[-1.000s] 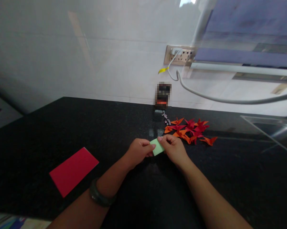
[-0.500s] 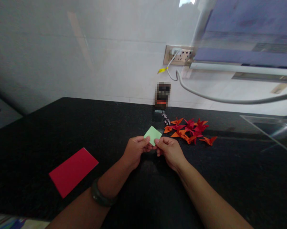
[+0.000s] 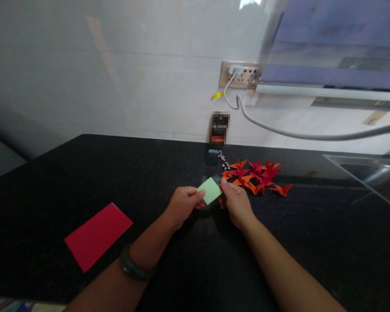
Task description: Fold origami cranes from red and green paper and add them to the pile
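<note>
A small light-green folded paper [image 3: 209, 190] is held just above the black countertop [image 3: 52, 182]. My left hand [image 3: 182, 205] pinches its left edge with thumb and fingers closed. On the other side, my right hand [image 3: 235, 203] grips its right edge, fingers curled. A dark bangle sits on my left wrist [image 3: 133, 265]. Just beyond my right hand lies a cluster of red and orange folded paper shapes [image 3: 257, 175].
A red paper rectangle [image 3: 97, 235] lies flat on the counter to the left. A small dark object [image 3: 218, 128] stands against the tiled wall. A wall socket [image 3: 239, 75] with a white cable is above it. A glass panel edge [image 3: 366, 173] is at right.
The green paper was flat between my hands, then lifted and turned to a diamond, and now sits tilted between both hands. My hands shifted slightly up and apart.
</note>
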Action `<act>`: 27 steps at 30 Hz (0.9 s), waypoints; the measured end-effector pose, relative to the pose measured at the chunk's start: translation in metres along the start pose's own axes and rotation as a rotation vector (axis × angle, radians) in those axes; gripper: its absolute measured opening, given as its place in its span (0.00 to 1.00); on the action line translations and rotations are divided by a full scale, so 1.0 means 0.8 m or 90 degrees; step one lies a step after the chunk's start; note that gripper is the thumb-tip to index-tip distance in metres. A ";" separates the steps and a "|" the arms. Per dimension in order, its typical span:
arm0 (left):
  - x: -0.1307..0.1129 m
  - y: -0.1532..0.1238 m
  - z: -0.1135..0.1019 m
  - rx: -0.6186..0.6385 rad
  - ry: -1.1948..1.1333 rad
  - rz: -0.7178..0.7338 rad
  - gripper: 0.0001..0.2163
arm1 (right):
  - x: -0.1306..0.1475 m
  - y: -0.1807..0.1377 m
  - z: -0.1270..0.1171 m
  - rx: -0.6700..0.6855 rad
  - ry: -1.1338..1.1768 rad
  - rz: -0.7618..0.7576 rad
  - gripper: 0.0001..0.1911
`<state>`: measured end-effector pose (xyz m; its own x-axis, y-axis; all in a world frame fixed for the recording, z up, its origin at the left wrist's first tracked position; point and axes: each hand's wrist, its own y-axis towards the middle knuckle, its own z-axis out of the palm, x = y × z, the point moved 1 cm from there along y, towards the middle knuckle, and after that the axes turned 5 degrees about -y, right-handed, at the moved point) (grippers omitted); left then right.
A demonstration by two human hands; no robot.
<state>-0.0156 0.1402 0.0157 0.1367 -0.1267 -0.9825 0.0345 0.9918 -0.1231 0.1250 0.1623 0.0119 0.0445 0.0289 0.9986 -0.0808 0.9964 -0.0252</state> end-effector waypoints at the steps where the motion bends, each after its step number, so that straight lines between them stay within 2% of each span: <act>1: 0.000 0.000 0.000 0.010 0.022 0.000 0.11 | 0.001 0.000 -0.001 0.006 -0.009 -0.011 0.15; 4: -0.001 0.001 0.000 0.013 0.020 -0.013 0.11 | 0.001 0.001 -0.003 0.027 -0.022 -0.033 0.13; 7: 0.000 0.001 -0.001 0.002 -0.082 -0.058 0.12 | 0.000 0.001 -0.003 0.002 -0.001 -0.030 0.12; 12: -0.001 0.000 -0.001 0.053 -0.212 -0.141 0.10 | 0.000 0.001 0.000 -0.004 0.057 -0.026 0.12; 17: -0.006 0.000 -0.002 0.041 -0.318 -0.158 0.05 | 0.005 -0.002 0.000 0.001 0.073 -0.008 0.13; 22: -0.005 0.005 -0.006 0.015 -0.382 -0.154 0.06 | 0.003 -0.003 -0.001 0.031 0.035 -0.019 0.11; 27: -0.003 0.009 -0.011 0.020 -0.423 -0.226 0.11 | 0.003 -0.002 -0.002 0.058 -0.046 -0.075 0.07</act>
<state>-0.0246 0.1476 0.0161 0.6803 -0.4319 -0.5922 0.2150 0.8900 -0.4021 0.1270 0.1608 0.0139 -0.0128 -0.0968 0.9952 -0.1695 0.9811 0.0932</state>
